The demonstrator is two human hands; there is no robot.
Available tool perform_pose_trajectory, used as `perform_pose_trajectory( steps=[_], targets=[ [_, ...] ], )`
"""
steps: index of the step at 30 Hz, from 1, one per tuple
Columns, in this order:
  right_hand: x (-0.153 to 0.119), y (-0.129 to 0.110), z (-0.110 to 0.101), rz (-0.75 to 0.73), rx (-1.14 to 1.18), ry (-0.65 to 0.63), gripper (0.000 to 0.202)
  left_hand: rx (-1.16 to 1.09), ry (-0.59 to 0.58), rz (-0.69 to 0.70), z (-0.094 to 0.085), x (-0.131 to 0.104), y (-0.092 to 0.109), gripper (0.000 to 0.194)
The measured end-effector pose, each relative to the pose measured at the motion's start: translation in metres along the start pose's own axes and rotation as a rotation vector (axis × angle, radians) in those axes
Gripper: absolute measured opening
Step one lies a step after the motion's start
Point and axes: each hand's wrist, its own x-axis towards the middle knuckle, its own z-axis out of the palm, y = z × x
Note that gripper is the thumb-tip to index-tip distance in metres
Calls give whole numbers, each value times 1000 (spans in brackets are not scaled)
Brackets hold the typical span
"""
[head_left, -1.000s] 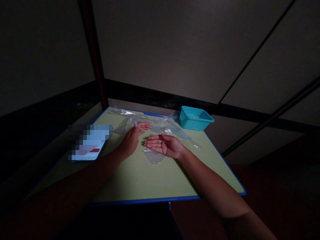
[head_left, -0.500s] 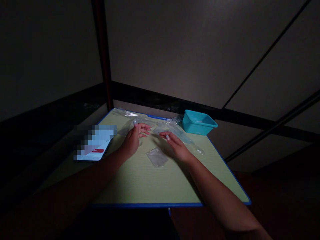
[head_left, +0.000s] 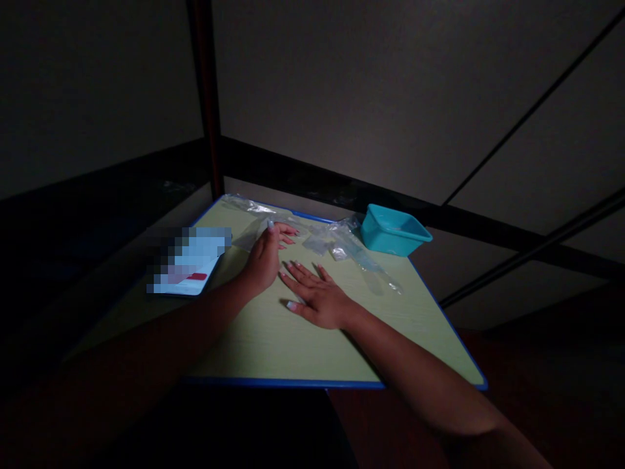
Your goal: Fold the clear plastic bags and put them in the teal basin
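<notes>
My right hand lies palm down with its fingers spread over the middle of the table. The small clear plastic bag seen there a moment ago is hidden, and I cannot tell whether it is under this hand. My left hand rests on its side just to the left, thumb up and fingers loosely apart, with nothing visible in it. Beyond the fingers are thin clear plastic bags: one crumpled bag at the far left edge, and a small folded piece near the centre among other clear sheets.
A turquoise plastic basket stands at the far right corner. Along the left side lies a tablet or phone with a lit, partly blurred screen. Dark wall panels rise behind the blue-edged table.
My right hand has come down and toward me, going from curled fingers to a flat, spread palm. The small bag has gone from sight. My left hand has hardly changed its pose.
</notes>
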Motion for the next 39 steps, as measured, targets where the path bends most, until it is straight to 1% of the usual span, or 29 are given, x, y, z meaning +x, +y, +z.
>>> perform_pose_trajectory(
  steps=[4,8,10,11,13,15,20,22,25,27,30,35,39],
  targets=[
    [2,-2,0,11,-41,-44,66,65,42,29,1,-2,0,62],
    [2,-6,-1,42,-75,-63,68,78,28,57,3,-4,-2,62],
    [0,-7,-2,55,-90,-30,66,76,25,58,3,-3,-3,62],
    [0,-7,-3,71,-100,10,65,77,31,57,3,-3,-3,62],
    [-1,-6,-2,126,-119,102,63,86,50,59,2,-2,-3,61],
    [1,-4,-1,185,-112,143,63,97,60,60,2,-2,-2,60],
    [6,-4,1,218,-34,21,69,117,60,50,1,-2,-3,58],
    [8,-5,1,223,-22,10,71,129,74,50,1,-1,-4,58],
    [7,-7,-1,230,-20,29,71,122,121,45,1,0,-4,57],
    [4,-6,-2,216,-28,54,67,107,155,33,0,2,-5,55],
    [0,-5,-5,141,-39,70,65,108,188,14,0,5,-5,55],
    [-2,-7,-4,-4,-29,6,66,109,195,22,1,5,-8,57],
    [0,-9,2,-3,-28,-20,65,113,205,21,0,5,-9,55]
  ],
)
